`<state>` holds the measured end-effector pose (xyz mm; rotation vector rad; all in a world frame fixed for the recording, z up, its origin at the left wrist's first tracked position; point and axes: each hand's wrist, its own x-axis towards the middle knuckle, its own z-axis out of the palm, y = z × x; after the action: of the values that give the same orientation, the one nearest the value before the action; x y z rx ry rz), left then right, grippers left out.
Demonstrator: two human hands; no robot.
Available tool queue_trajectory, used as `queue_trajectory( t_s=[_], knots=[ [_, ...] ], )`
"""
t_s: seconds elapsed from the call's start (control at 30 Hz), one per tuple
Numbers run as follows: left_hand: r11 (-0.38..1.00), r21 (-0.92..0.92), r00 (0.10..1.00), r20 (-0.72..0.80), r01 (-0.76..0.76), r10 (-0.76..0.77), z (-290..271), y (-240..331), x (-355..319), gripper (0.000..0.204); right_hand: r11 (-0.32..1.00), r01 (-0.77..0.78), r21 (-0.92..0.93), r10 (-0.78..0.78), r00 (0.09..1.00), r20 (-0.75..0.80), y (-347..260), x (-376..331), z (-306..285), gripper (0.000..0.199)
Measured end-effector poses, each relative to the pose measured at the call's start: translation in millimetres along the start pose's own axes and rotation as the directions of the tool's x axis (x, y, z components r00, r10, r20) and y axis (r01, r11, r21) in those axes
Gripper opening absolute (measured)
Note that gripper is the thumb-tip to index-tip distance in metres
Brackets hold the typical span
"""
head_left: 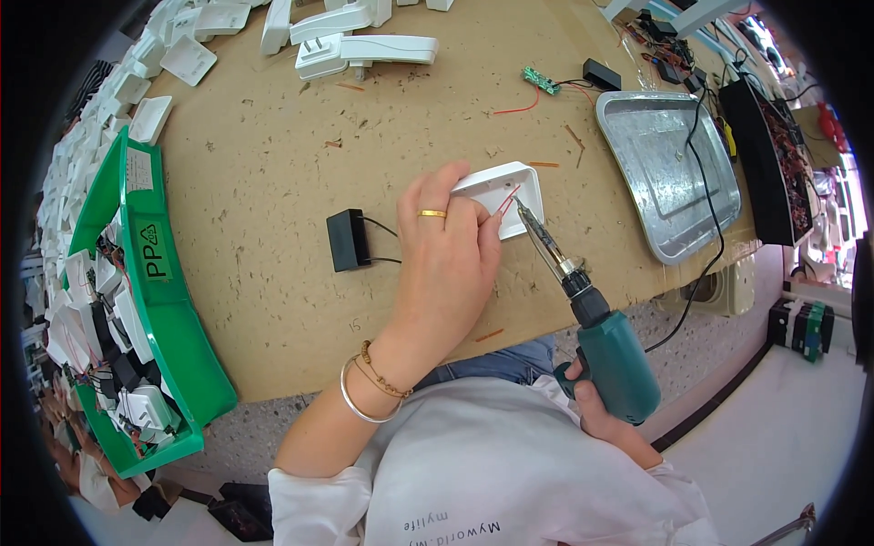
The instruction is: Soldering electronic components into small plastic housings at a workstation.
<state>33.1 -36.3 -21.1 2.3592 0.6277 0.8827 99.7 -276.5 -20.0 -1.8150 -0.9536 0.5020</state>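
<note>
Left hand (pixel 446 246) gripped a white case (pixel 532 196) at its two o'clock, above the surface (pixel 273 182). Right hand (pixel 596 411) clasped a teal soldering gun (pixel 621 369), its tip near red wires (pixel 506 206) inside the case. At the left hand's nine o'clock sat a black box (pixel 346 241); farther, a green bin (pixel 177 309).

Bright, even light is washing the tabletop (pixel 264 309); the metal tray (pixel 665 196) is glinting, the far right is blowing out whitish, and the fisheye is bowing edges toward blackness.
</note>
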Motion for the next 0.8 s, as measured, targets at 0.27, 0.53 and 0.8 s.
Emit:
queue_trajectory(
  t_s=[0.27,0.53,0.8],
  knots=[
    [0.997,-0.068,1.0,0.01,0.019,-0.019,0,0,-2,0.013,0.992,-0.105,-0.074,0.105,0.994,0.006,-3,-2,0,0.032],
    [0.997,-0.066,0.999,0.025,0.029,-0.027,-1,-1,-1,0.014,0.984,-0.166,-0.066,0.165,0.986,-0.024,-9,1,5,0.028],
    [0.998,-0.065,0.999,0.032,0.013,-0.011,0,-1,-1,0.014,0.986,-0.168,0.0,0.167,0.982,-0.084,-13,4,9,0.023]
  ],
)
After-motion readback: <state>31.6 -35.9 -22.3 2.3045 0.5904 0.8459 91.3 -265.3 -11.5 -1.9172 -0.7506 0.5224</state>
